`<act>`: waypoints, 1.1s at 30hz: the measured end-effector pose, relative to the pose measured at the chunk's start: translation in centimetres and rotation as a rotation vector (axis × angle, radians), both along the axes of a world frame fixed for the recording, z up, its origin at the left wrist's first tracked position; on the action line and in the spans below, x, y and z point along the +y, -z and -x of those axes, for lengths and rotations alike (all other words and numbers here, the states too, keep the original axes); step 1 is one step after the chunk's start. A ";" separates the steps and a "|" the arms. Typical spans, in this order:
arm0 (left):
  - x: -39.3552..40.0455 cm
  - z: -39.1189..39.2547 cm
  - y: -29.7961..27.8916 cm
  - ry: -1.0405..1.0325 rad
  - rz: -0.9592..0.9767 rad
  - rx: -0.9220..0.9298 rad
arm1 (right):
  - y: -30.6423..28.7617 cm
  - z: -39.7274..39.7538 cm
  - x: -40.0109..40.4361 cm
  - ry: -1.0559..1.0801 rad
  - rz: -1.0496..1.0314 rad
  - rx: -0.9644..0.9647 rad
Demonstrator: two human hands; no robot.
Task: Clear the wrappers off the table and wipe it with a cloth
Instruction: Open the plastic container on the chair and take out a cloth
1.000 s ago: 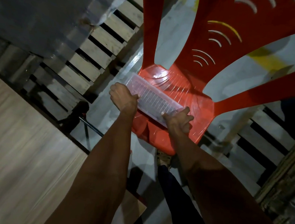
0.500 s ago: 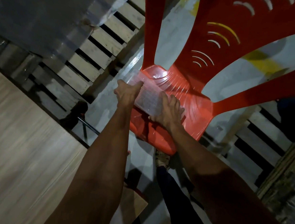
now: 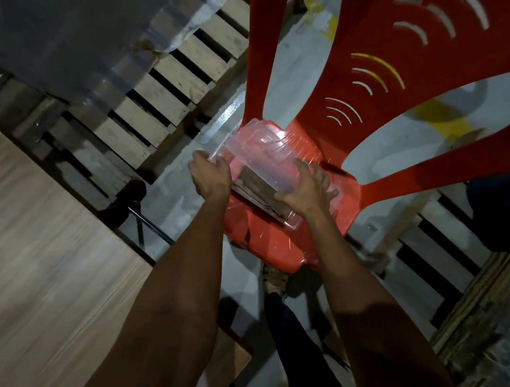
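A clear plastic box [image 3: 259, 160] rests on the seat of a red plastic chair [image 3: 277, 241]. Its lid is lifted and tilted up. My left hand [image 3: 211, 176] grips the lid's left edge. My right hand [image 3: 307, 186] holds the lid's right side, fingers curled over it. Under the lid, a brown folded thing [image 3: 257, 187] lies in the box; I cannot tell if it is a cloth. The wooden table [image 3: 39, 237] is at the lower left, and no wrappers show on it.
Wooden pallets [image 3: 171, 73] lie on the concrete floor beyond the table, with a plastic-wrapped dark load [image 3: 62, 25] on them. More pallet slats [image 3: 439, 244] are at the right. My leg and shoe [image 3: 274, 282] stand below the chair. A blue thing [image 3: 506, 207] is at the right edge.
Both hands were pressed on the shut box on the chair seat. They have since lifted its lid up, showing the brown thing inside.
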State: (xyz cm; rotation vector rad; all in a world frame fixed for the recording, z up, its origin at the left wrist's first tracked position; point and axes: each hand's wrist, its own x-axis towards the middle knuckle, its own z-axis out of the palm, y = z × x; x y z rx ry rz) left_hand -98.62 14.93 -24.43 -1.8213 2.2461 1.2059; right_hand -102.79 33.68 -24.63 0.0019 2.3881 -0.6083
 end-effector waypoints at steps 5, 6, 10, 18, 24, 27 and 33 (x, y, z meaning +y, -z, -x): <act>1.6 -1.5 0.7 -0.011 0.000 -0.158 | 0.6 1.6 -0.7 0.149 0.031 0.242; 1.8 -1.8 0.8 -0.010 -0.019 -0.178 | 0.5 1.4 -0.9 0.200 -0.006 0.355; 1.5 -1.7 0.9 -0.017 -0.068 -0.185 | 0.0 -0.4 -1.9 0.108 0.109 0.515; 1.6 -2.0 0.6 -0.067 -0.098 -0.230 | 3.7 -4.5 -3.7 -0.058 0.101 0.119; 1.7 -1.8 1.2 -0.104 -0.099 -0.179 | 4.6 -4.0 -4.2 -0.214 -0.174 0.189; 1.7 -1.9 1.4 -0.099 -0.093 -0.183 | 4.8 -3.5 -5.0 -0.230 -0.254 0.173; 1.2 -1.8 1.5 -0.094 -0.085 -0.186 | 5.4 -3.4 -5.6 -0.175 -0.287 0.166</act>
